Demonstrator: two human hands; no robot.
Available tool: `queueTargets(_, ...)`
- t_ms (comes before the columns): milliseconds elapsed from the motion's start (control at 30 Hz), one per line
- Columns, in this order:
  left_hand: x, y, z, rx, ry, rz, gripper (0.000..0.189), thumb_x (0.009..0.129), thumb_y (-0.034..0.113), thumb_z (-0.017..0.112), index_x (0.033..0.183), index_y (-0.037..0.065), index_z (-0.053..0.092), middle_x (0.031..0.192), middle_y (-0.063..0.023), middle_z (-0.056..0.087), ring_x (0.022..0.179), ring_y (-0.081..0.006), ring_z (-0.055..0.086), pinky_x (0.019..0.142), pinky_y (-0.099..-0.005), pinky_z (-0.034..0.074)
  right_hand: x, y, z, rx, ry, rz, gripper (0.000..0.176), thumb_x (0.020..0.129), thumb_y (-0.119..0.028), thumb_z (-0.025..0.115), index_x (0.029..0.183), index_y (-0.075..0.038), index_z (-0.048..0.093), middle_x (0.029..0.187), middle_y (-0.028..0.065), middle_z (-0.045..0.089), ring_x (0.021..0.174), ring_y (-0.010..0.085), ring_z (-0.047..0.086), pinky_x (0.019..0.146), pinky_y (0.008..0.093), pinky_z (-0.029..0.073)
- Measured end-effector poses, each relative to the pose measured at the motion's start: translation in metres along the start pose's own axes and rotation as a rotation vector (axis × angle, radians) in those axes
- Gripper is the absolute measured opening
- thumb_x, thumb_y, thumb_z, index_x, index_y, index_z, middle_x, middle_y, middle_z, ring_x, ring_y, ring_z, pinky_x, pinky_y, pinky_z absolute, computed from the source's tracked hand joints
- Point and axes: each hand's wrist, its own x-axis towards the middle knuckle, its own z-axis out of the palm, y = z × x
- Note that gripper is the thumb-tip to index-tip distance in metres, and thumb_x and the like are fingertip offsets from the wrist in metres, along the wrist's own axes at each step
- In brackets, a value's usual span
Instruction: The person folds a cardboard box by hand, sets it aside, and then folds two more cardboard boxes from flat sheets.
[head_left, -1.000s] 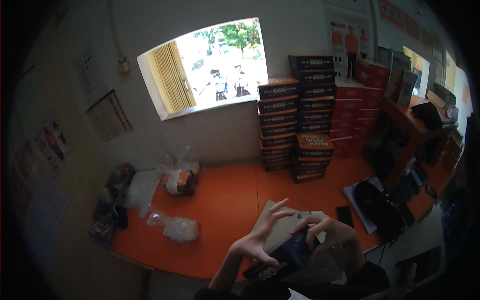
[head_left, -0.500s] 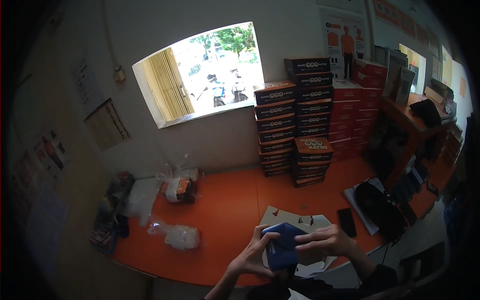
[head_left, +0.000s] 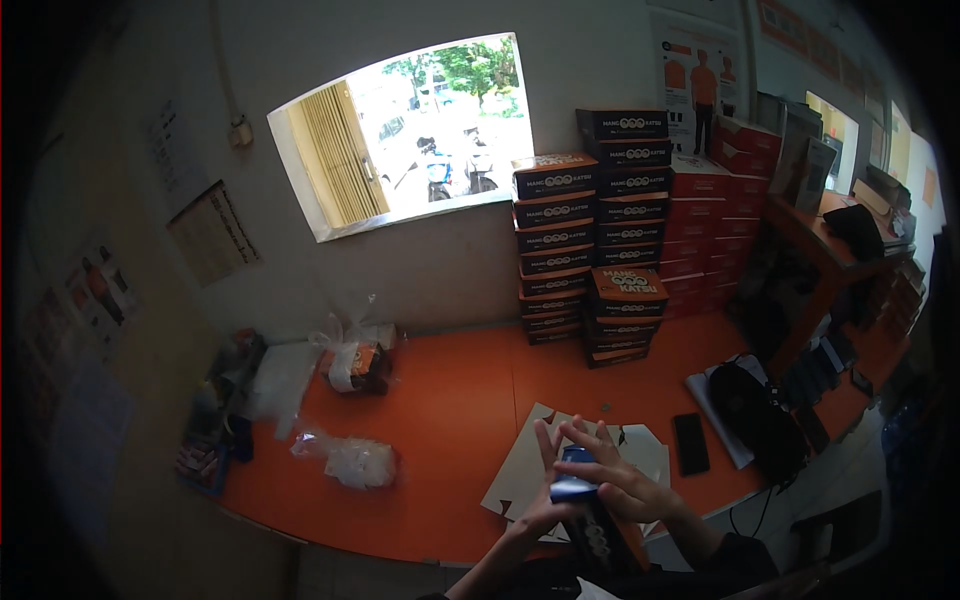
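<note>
A small cardboard box (head_left: 597,535) with a black side, white ring logos and orange edges tilts close to my body at the bottom of the view. At its upper end a shiny blue surface (head_left: 574,488) shows between my fingers. My left hand (head_left: 542,500) is at the box's left upper edge, thumb against it and fingers pointing up. Across the blue end lies my right hand (head_left: 625,485), its fingers stretched out and apart, partly overlapping the left fingers. Beneath both hands, pale cut cardboard sheets (head_left: 515,480) rest on the orange table (head_left: 450,400).
Stacks of black-and-orange boxes (head_left: 555,240) and red boxes (head_left: 690,235) stand at the back right. A phone (head_left: 690,444) and a black bag (head_left: 760,410) lie to the right. Plastic-wrapped bundles (head_left: 360,463) and a crate (head_left: 235,440) are on the left.
The box has turned, so its black logo side now faces me instead of the dark blue one. My right hand's fingers have spread over the upper end, and my left fingers now point upward.
</note>
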Motion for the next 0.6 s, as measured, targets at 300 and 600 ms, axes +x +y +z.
queueTargets(300,-0.017,-0.090,-0.080,-0.589,0.590,-0.475,0.065,0.078,0.052,0.044,0.123,0.005,0.048,0.109,-0.0145,0.060,0.097,-0.0295,0.061,0.084,-0.0457,0.050,-0.046,0.028,0.010,-0.418,-0.110,0.354,0.040,0.072,-0.019,0.075,0.108,-0.018,0.057,0.121,0.0135,0.053,0.091,0.0302,0.065,0.074,0.0398,0.057)
queueTargets(600,-0.016,-0.027,-0.002,-0.747,0.212,-0.837,0.084,0.076,0.067,0.034,0.136,0.008,0.039,0.134,-0.0175,0.042,0.120,-0.0340,0.044,0.099,-0.0531,0.034,-0.050,0.040,-0.006,-0.036,0.201,0.393,0.072,0.065,-0.024,0.084,0.123,-0.008,0.044,0.081,0.0115,0.058,0.060,0.0139,0.062,0.052,0.0272,0.051)
